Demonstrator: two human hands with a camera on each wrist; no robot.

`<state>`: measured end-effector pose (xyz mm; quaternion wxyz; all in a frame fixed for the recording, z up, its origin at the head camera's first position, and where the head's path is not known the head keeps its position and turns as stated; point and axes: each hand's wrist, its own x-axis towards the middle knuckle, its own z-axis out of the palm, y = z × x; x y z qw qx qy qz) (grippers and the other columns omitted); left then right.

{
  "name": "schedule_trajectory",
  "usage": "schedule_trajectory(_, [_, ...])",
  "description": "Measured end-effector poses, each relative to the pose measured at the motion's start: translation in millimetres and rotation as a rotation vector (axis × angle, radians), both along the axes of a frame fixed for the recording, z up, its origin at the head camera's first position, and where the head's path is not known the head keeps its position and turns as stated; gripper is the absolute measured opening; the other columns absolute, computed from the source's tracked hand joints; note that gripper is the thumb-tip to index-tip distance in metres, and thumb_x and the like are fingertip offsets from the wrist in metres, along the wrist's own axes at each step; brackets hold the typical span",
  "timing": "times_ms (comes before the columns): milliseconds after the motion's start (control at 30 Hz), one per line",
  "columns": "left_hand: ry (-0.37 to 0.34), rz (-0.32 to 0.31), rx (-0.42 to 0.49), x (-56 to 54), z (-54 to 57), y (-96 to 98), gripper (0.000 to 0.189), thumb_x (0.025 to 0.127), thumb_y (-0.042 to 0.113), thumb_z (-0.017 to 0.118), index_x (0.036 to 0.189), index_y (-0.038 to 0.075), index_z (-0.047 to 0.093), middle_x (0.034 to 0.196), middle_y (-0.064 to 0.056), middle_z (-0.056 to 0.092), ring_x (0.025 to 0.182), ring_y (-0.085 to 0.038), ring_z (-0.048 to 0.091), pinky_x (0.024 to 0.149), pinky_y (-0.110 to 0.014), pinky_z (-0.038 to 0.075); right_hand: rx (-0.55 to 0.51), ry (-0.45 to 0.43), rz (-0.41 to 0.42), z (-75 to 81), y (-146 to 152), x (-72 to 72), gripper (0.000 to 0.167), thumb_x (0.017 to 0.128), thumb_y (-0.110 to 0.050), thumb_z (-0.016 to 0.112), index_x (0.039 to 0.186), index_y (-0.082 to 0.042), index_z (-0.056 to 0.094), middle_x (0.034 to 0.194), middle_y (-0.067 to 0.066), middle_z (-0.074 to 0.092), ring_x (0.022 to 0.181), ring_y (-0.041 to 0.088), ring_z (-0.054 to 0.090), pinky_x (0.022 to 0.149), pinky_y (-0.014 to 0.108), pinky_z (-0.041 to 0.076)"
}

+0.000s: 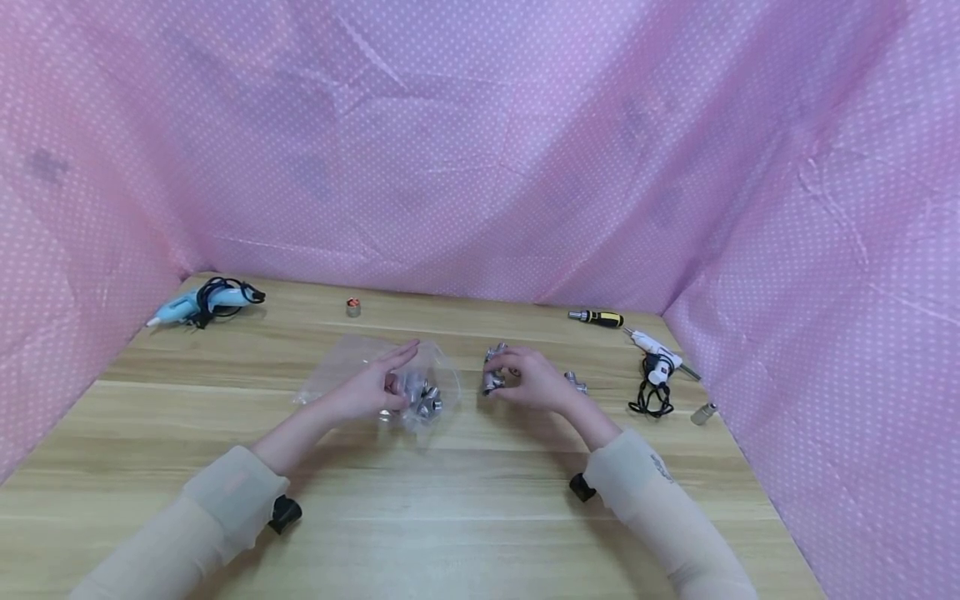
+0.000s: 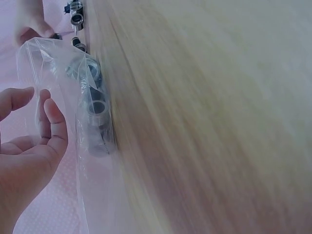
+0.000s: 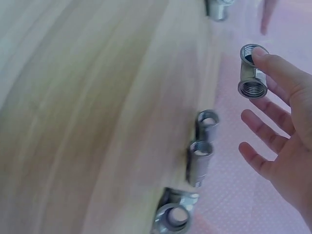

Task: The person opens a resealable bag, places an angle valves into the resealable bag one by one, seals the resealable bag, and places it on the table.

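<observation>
Currently, you pinch a metal fitting (image 3: pixel 247 73) with the thumb and fingers of your right hand (image 1: pixel 536 379), off the 3 o'clock side of the clear plastic bag (image 1: pixel 337 367) with more fittings (image 1: pixel 431 406) inside, while your left hand (image 1: pixel 367 396) is at the bag, fingers loose and parted. Farther out on the desk (image 1: pixel 450 525), the black-and-yellow screwdriver (image 1: pixel 603 319) lies at your right hand's 2 o'clock, the blue tool (image 1: pixel 180 308) at the bag's 10.

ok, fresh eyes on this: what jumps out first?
The pink polka-dot cloth filling the background behind the wooden table. Then, mid-table, the left hand over a clear plastic bag with metal fittings inside, and the right hand pinching another fitting to the bag's right.
</observation>
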<state>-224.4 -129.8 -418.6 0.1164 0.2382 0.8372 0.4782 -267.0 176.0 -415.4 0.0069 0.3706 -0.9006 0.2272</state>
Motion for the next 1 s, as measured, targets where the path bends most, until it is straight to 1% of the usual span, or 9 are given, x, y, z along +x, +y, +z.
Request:
schedule_trajectory(167, [-0.008,-0.001,0.0,0.0,1.8,0.1,0.091,0.074,-0.001,0.067,0.15,0.002,0.017,0.158,-0.012,0.012,0.064,-0.009,0.048,0.055,-0.022,0.049,-0.072,0.048,0.021,8.9,-4,2.9,0.038,0.075,-0.027,0.08,0.11,-0.015,0.069,0.12,0.009,0.063,0.111,0.023,0.059,0.093,0.039,0.049])
schedule_trajectory(233, [-0.019,-0.002,0.012,0.3,2.1,-0.1,0.092,0.074,-0.001,0.067,0.151,0.003,0.016,0.157,-0.014,0.012,0.065,-0.01,0.05,0.056,-0.022,0.05,-0.097,0.069,0.027,12.7,-6,4.6,0.039,0.074,-0.027,0.08,0.109,-0.014,0.069,0.118,0.009,0.064,0.109,0.023,0.06,0.093,0.038,0.05])
schedule_trajectory(367, [-0.045,-0.004,0.033,0.9,2.3,-0.7,0.094,0.075,-0.001,0.067,0.152,0.007,0.013,0.157,-0.016,0.01,0.071,-0.013,0.055,0.059,-0.024,0.053,-0.137,0.106,0.03,20.6,-14,9.8,0.042,0.073,-0.029,0.08,0.11,-0.014,0.069,0.115,0.005,0.065,0.106,0.021,0.061,0.091,0.037,0.05])
schedule_trajectory(533, [-0.053,-0.029,0.058,1.2,1.8,-1.5,0.091,0.078,-0.001,0.066,0.151,0.003,0.012,0.158,-0.017,0.005,0.079,-0.016,0.06,0.065,-0.026,0.055,-0.189,0.099,0.016,27.1,-26,17.3,0.043,0.072,-0.029,0.081,0.11,-0.015,0.069,0.116,0.003,0.065,0.109,0.021,0.059,0.094,0.039,0.049])
schedule_trajectory(633, [-0.052,-0.039,0.066,1.2,1.4,-1.9,0.09,0.079,-0.001,0.066,0.151,0.002,0.012,0.157,-0.019,0.005,0.081,-0.018,0.061,0.066,-0.026,0.055,-0.209,0.076,0.006,25.9,-34,18.8,0.042,0.071,-0.027,0.082,0.11,-0.016,0.07,0.116,0.001,0.065,0.109,0.019,0.059,0.096,0.038,0.047])
schedule_trajectory(733, [-0.057,-0.033,0.059,1.6,1.4,-2.0,0.091,0.079,0.0,0.066,0.152,0.005,0.011,0.156,-0.02,0.006,0.083,-0.018,0.061,0.067,-0.026,0.055,-0.199,0.053,0.005,21.9,-42,19.8,0.042,0.072,-0.027,0.081,0.111,-0.016,0.069,0.118,0.001,0.064,0.112,0.019,0.057,0.099,0.039,0.044])
schedule_trajectory(867, [-0.061,-0.028,0.048,2.0,1.6,-1.3,0.092,0.079,0.001,0.066,0.152,0.009,0.011,0.157,-0.018,0.007,0.085,-0.018,0.061,0.068,-0.027,0.055,-0.145,0.039,0.03,14.2,-55,19.6,0.045,0.073,-0.027,0.08,0.113,-0.014,0.067,0.121,0.005,0.063,0.117,0.022,0.055,0.104,0.041,0.04])
schedule_trajectory(1000, [-0.062,-0.039,0.053,1.7,1.0,-0.6,0.091,0.08,0.001,0.066,0.152,0.008,0.01,0.158,-0.015,0.006,0.086,-0.019,0.061,0.068,-0.027,0.055,-0.081,0.026,0.038,6.1,-65,16.8,0.046,0.074,-0.028,0.079,0.116,-0.014,0.066,0.125,0.007,0.061,0.119,0.023,0.053,0.107,0.044,0.035])
